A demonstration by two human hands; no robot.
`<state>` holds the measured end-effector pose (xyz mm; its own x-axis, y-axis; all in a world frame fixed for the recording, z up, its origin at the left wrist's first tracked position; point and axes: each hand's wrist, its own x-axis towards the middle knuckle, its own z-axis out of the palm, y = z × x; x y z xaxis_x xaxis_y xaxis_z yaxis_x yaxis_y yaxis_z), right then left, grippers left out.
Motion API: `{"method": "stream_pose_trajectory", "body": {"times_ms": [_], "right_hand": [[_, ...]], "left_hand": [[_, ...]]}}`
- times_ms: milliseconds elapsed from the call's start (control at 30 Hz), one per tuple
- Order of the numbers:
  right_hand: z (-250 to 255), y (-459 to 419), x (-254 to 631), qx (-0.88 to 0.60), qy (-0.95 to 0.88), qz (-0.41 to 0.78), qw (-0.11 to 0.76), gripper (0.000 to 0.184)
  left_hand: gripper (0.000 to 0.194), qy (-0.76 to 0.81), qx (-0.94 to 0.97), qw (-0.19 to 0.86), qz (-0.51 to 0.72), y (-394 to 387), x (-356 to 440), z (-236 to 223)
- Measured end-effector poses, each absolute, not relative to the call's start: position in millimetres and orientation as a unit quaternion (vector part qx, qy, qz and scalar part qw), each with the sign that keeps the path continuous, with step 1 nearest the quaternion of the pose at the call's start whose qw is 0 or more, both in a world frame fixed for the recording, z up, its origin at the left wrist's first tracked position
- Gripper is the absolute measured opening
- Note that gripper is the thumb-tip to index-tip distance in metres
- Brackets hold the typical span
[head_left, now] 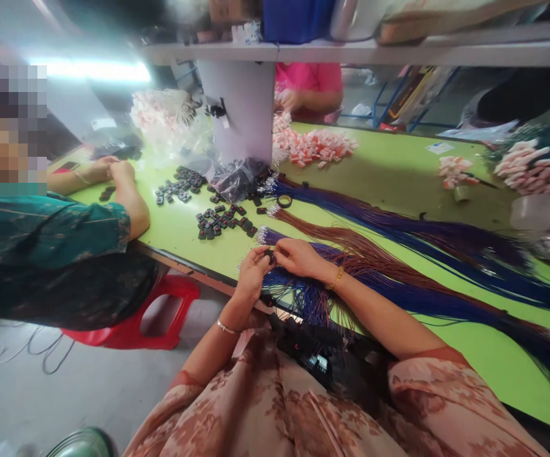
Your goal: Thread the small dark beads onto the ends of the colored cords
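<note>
My left hand (252, 271) and my right hand (296, 257) meet at the near edge of the green table (389, 184). Together they pinch a small black connector (270, 255) between their fingertips. Blue wires (298, 292) hang from under my hands over the table edge into my lap. Long bundles of blue wires (399, 225) and brown wires (351, 244) lie across the table to the right. A scatter of several small black connectors (222, 219) lies just beyond my hands.
A person in green at the left sits on a red stool (136, 317), hands (113, 170) on the table. Another person in pink (308, 89) works at the far side. Piles of pink-and-white parts (317, 146), a plastic bag (237, 178) and a grey post (246, 108) stand behind.
</note>
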<state>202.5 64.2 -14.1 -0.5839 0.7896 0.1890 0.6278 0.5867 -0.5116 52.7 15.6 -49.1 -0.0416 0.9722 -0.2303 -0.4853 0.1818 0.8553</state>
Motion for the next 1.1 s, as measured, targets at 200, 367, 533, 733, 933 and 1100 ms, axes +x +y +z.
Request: {"method": "stream_pose_trajectory", "body": {"times_ms": [200,367,533,733,933,1100], "right_hand": [[-13,65,204,-0.405,-0.870,0.210,0.186,0.016],[-15,76,205,-0.384,-0.859,0.276,0.195,0.017],[-5,94,218,-0.348,-0.860,0.352,0.121,0.026],[5,74,206,-0.376,-0.899,0.224,0.027,0.020],[-3,47,192,-0.420,-0.895,0.152,0.004,0.018],[-15,42,192,-0.422,-0.898,0.122,0.026,0.022]], "left_hand": [[0.035,0.434,0.261,0.651,0.566,17,52,-46],[0.032,0.453,0.288,0.621,0.571,13,58,-43],[0.024,0.441,0.492,0.451,0.600,-22,76,-34],[0.026,0.119,0.928,0.221,0.274,-77,108,-25],[0.032,0.178,0.911,0.149,0.340,-60,90,-17],[0.028,0.542,0.740,0.089,0.388,29,33,-17]]}}
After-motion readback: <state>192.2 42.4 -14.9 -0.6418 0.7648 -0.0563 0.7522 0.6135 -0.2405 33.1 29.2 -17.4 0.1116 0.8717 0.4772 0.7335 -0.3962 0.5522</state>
